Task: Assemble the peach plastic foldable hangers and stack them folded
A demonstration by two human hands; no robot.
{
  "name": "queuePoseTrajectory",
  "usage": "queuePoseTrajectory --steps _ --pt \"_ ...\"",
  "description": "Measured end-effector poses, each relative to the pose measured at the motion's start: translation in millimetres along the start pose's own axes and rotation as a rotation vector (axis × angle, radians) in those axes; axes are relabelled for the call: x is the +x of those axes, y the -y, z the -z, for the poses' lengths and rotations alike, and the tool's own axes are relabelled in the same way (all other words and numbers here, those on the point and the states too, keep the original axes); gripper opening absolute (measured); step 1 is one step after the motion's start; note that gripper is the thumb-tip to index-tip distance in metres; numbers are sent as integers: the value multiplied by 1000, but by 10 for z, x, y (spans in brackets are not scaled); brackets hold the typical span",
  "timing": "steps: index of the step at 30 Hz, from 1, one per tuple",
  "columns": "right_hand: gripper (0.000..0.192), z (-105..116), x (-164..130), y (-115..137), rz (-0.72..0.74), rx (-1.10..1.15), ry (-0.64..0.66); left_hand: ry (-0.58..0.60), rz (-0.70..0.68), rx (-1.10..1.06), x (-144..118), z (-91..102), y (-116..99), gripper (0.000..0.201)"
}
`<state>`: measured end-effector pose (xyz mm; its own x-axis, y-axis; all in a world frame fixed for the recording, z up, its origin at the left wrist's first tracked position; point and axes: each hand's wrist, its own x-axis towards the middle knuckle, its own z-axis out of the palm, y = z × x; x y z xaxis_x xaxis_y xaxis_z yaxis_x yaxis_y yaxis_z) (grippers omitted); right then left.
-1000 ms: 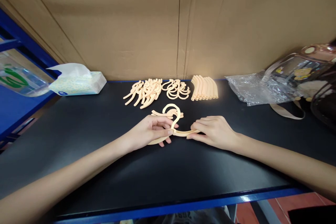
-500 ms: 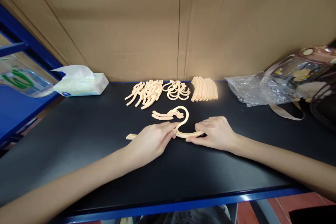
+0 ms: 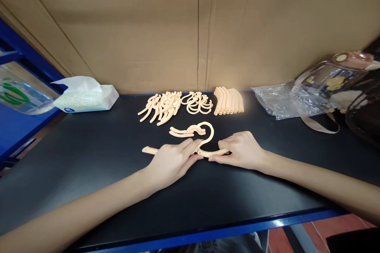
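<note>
Two bare forearms are reaching onto a black table [image 3: 89, 154] edged in blue; between the hands a pale peach plastic hanger [image 3: 208, 142] is lying flat near the table's middle, its hook curving up and away from the person. The left hand [image 3: 173, 160] is resting palm down over the hanger's left arm, fingers close together and pressing on it, with the arm's tip showing just past the knuckles; the right hand [image 3: 242, 150] is pinching the hanger's right arm between thumb and curled fingers. Just behind the hook a few loose hanger pieces [image 3: 185, 131] are lying; farther back, three groups of peach parts are sitting in a row: curved arms [image 3: 160, 106], hooks [image 3: 198, 102], and stacked bars [image 3: 229, 101]. A tissue pack [image 3: 86, 97] is sitting at the far left; crumpled clear plastic [image 3: 282, 101] and a see-through bag [image 3: 338, 77] are lying at the far right; cardboard [image 3: 148, 27] is standing behind everything.
</note>
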<state>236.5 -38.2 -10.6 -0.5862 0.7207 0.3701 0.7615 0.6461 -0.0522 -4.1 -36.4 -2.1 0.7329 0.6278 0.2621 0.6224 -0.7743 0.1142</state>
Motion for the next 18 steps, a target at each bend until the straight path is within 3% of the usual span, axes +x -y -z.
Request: queuePoseTrajectory --steps 12,18 --pt "65 11 0 -12 -5 38 40 100 -9 26 9 22 -25 37" --pt "59 20 35 -26 12 80 20 85 -20 -22 19 9 39 39"
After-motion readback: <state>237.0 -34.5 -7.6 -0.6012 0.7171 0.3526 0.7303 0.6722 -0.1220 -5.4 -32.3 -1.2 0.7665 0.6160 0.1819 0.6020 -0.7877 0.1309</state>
